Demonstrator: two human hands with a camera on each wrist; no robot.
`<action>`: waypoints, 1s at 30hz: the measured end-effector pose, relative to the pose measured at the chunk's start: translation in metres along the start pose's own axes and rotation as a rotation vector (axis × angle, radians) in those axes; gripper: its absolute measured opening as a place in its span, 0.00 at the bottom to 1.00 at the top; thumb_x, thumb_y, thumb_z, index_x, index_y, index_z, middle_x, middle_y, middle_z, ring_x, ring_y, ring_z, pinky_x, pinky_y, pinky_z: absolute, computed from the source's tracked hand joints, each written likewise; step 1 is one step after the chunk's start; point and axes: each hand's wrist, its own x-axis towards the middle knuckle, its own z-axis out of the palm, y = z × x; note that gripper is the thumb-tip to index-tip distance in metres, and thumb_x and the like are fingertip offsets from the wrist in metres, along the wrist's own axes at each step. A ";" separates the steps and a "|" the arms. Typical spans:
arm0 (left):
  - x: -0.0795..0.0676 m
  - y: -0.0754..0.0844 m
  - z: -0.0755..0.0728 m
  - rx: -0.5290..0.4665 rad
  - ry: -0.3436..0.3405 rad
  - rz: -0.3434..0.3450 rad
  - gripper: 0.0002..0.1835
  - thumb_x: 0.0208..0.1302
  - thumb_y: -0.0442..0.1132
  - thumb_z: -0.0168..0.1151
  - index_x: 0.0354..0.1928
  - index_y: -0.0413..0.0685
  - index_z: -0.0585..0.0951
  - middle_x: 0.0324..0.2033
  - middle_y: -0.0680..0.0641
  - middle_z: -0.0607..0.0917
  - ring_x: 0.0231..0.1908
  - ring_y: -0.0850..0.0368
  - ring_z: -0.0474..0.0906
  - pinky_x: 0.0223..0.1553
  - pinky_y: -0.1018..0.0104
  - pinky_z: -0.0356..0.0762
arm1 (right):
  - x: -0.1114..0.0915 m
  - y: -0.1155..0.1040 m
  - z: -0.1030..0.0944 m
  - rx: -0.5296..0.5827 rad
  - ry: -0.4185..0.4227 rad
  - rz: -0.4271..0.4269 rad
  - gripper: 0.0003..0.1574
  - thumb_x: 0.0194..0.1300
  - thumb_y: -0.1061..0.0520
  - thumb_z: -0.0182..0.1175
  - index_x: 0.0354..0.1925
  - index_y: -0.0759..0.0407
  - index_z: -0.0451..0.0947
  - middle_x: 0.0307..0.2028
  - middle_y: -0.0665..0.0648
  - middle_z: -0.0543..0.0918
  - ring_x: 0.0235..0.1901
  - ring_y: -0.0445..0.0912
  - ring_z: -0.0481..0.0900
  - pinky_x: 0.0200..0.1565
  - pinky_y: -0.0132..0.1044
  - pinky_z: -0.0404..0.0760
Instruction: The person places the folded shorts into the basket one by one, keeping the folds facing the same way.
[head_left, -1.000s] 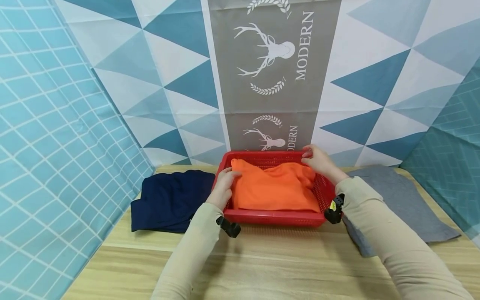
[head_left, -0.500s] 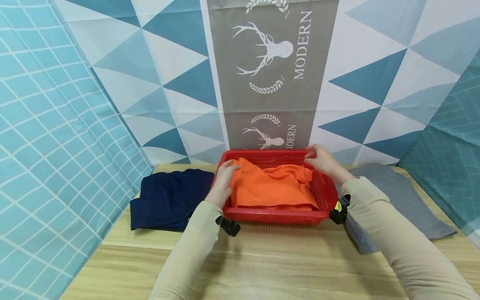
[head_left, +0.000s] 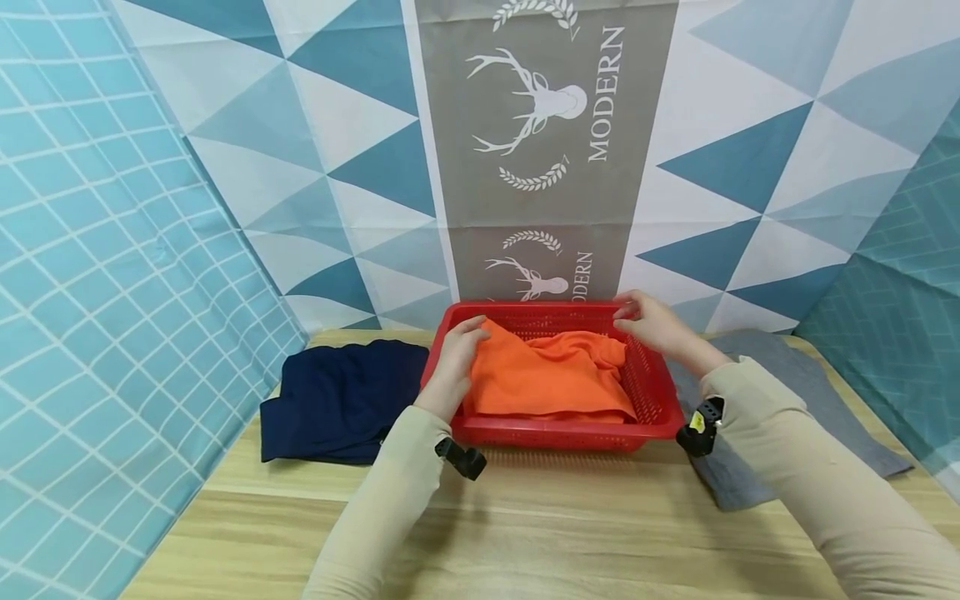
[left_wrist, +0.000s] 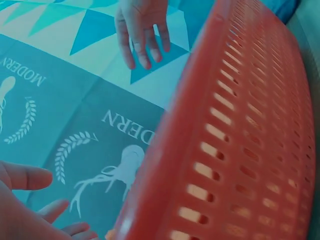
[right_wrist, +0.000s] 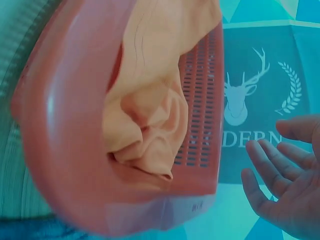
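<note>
A folded orange cloth (head_left: 551, 379) lies inside a red perforated plastic basket (head_left: 558, 434), rumpled at its right end. My left hand (head_left: 453, 367) is over the basket's left side, beside the cloth's upper left corner; contact cannot be made out. In the left wrist view the left hand (left_wrist: 22, 202) has its thumb apart from its fingers. Near the basket's back right corner is my right hand (head_left: 656, 325), its fingers loosely bent. Nothing lies in the right hand (right_wrist: 292, 182) in the right wrist view, where it is apart from the orange cloth (right_wrist: 155, 110).
A dark navy folded cloth (head_left: 348, 402) lies left of the basket on the wooden table (head_left: 540, 525). To the right is a grey cloth (head_left: 806, 400), partly behind the right forearm. A patterned backdrop (head_left: 540, 192) rises just behind the basket.
The orange cloth's left side and front edge have shifted slightly. My left hand has moved a little up and right; my right hand has drawn slightly right, away from the cloth.
</note>
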 end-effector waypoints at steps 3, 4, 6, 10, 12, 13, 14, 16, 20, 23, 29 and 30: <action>-0.002 0.004 0.003 -0.003 -0.004 0.014 0.22 0.62 0.33 0.49 0.60 0.48 0.71 0.62 0.46 0.66 0.60 0.48 0.60 0.63 0.52 0.57 | -0.005 0.001 -0.005 0.002 0.002 0.021 0.29 0.65 0.58 0.50 0.61 0.67 0.57 0.51 0.70 0.71 0.51 0.61 0.70 0.49 0.52 0.75; -0.002 0.005 0.004 -0.007 -0.008 0.020 0.22 0.62 0.33 0.49 0.59 0.47 0.72 0.61 0.46 0.66 0.60 0.48 0.61 0.64 0.53 0.57 | -0.007 0.001 -0.006 0.005 0.001 0.029 0.29 0.65 0.58 0.50 0.61 0.67 0.57 0.51 0.70 0.71 0.51 0.61 0.70 0.48 0.52 0.76; -0.004 0.006 0.006 -0.015 -0.017 0.022 0.22 0.62 0.33 0.49 0.59 0.48 0.72 0.61 0.46 0.68 0.59 0.48 0.62 0.64 0.54 0.56 | -0.011 0.003 -0.009 0.003 0.005 0.037 0.29 0.65 0.57 0.50 0.61 0.67 0.57 0.51 0.69 0.71 0.51 0.61 0.70 0.47 0.51 0.77; -0.008 0.007 0.012 -0.034 -0.038 0.017 0.21 0.62 0.33 0.50 0.58 0.46 0.73 0.60 0.47 0.69 0.59 0.49 0.62 0.65 0.56 0.55 | -0.018 0.008 -0.014 -0.033 0.014 0.027 0.28 0.65 0.58 0.51 0.60 0.68 0.59 0.50 0.69 0.72 0.48 0.61 0.72 0.43 0.48 0.79; -0.011 0.007 0.015 -0.039 -0.051 0.014 0.21 0.62 0.33 0.50 0.58 0.46 0.73 0.60 0.47 0.69 0.59 0.49 0.63 0.65 0.56 0.54 | -0.022 0.010 -0.015 -0.049 0.016 0.024 0.28 0.64 0.58 0.51 0.59 0.69 0.60 0.49 0.70 0.72 0.48 0.61 0.73 0.43 0.47 0.79; -0.012 0.007 0.017 -0.039 -0.059 0.015 0.21 0.62 0.32 0.50 0.58 0.45 0.73 0.60 0.46 0.69 0.60 0.49 0.63 0.65 0.55 0.54 | -0.024 0.012 -0.017 -0.054 0.018 0.026 0.27 0.64 0.58 0.51 0.59 0.69 0.60 0.49 0.70 0.72 0.47 0.61 0.73 0.43 0.48 0.79; -0.013 0.006 0.019 -0.040 -0.071 0.021 0.21 0.62 0.32 0.50 0.58 0.44 0.72 0.60 0.46 0.69 0.60 0.49 0.63 0.65 0.55 0.54 | -0.026 0.013 -0.018 -0.056 0.021 0.029 0.27 0.64 0.58 0.50 0.59 0.69 0.60 0.50 0.70 0.72 0.48 0.62 0.73 0.43 0.49 0.79; -0.014 0.006 0.024 -0.033 -0.095 0.038 0.21 0.62 0.32 0.50 0.59 0.43 0.72 0.60 0.44 0.69 0.60 0.48 0.63 0.65 0.54 0.55 | -0.030 0.016 -0.020 -0.059 0.026 0.033 0.27 0.65 0.58 0.50 0.60 0.68 0.61 0.50 0.70 0.72 0.48 0.62 0.73 0.44 0.50 0.78; -0.021 0.005 0.033 -0.025 -0.152 0.077 0.22 0.62 0.32 0.50 0.60 0.41 0.70 0.60 0.43 0.70 0.60 0.48 0.63 0.65 0.54 0.55 | -0.039 0.021 -0.023 -0.050 0.047 0.033 0.28 0.65 0.58 0.49 0.60 0.67 0.60 0.51 0.71 0.72 0.47 0.61 0.74 0.45 0.51 0.78; -0.029 0.002 0.038 -0.025 -0.194 0.089 0.22 0.62 0.33 0.51 0.59 0.41 0.70 0.60 0.43 0.70 0.60 0.48 0.64 0.64 0.55 0.56 | -0.046 0.024 -0.023 -0.022 0.065 0.022 0.28 0.65 0.58 0.49 0.61 0.67 0.60 0.51 0.70 0.73 0.47 0.61 0.75 0.46 0.51 0.77; -0.040 -0.007 0.049 -0.029 -0.257 0.076 0.21 0.62 0.33 0.50 0.59 0.41 0.71 0.59 0.43 0.70 0.61 0.47 0.64 0.64 0.54 0.57 | -0.060 0.030 -0.026 0.005 0.096 -0.009 0.26 0.66 0.58 0.48 0.61 0.66 0.60 0.50 0.70 0.75 0.47 0.60 0.75 0.48 0.54 0.75; -0.042 -0.008 0.051 -0.022 -0.263 0.075 0.21 0.63 0.34 0.50 0.59 0.42 0.70 0.59 0.44 0.71 0.60 0.47 0.64 0.64 0.54 0.57 | -0.062 0.031 -0.027 0.003 0.103 -0.012 0.26 0.67 0.58 0.47 0.60 0.66 0.61 0.50 0.69 0.75 0.47 0.60 0.75 0.48 0.55 0.74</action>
